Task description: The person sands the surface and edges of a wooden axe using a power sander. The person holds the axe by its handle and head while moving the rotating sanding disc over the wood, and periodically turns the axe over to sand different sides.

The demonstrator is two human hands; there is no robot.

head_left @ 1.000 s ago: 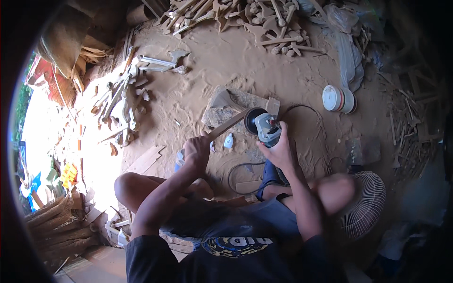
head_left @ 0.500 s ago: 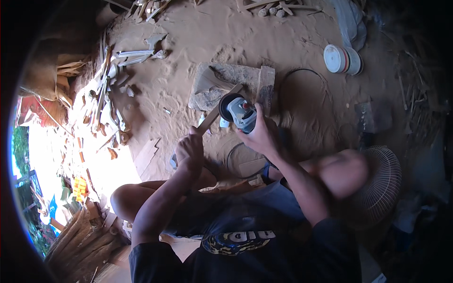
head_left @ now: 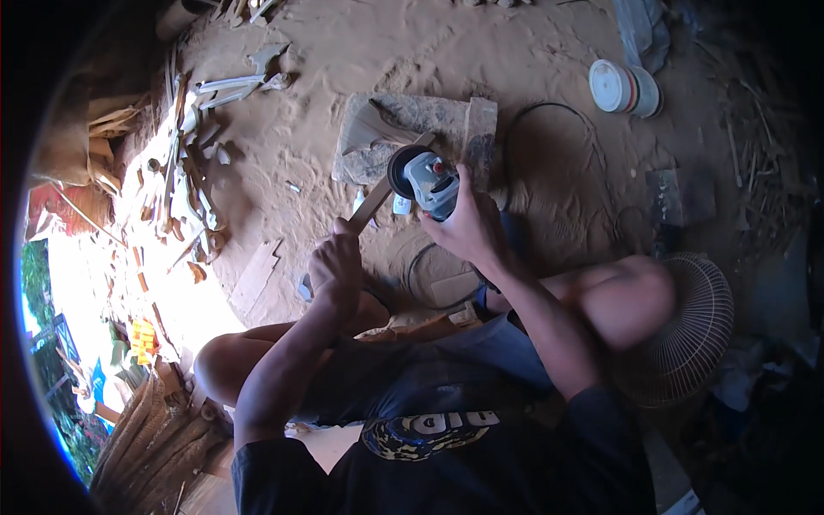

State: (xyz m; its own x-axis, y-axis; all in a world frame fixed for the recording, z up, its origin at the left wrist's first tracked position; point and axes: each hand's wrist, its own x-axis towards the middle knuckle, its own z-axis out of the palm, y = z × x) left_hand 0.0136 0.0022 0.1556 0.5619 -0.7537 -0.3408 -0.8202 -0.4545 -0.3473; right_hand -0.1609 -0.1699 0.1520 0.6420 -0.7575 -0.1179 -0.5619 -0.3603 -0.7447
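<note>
My right hand [head_left: 468, 225] is wrapped round the body of an angle grinder [head_left: 432, 187], grey with a dark round disc at its left end. My left hand [head_left: 336, 263] grips the near end of a flat wooden strip [head_left: 372, 204], which slants up and to the right. The grinder's disc lies over the strip's upper part; whether it touches the wood I cannot tell. Beyond the strip's far end is a dusty block [head_left: 429, 112] on the ground, with a pale curved, pointed piece [head_left: 369, 130] resting on its left side.
Dust covers the ground around me. A dark cable [head_left: 592, 142] loops right of the block, near a white bucket [head_left: 614, 86] on its side. Pale scrap pieces [head_left: 184, 163] pile up at the left. A fan with a wire guard [head_left: 695, 335] stands beside my right knee.
The whole view has shifted slightly, so the ground and block sit a little higher and further left. Both hands keep their holds on the grinder and the wooden strip.
</note>
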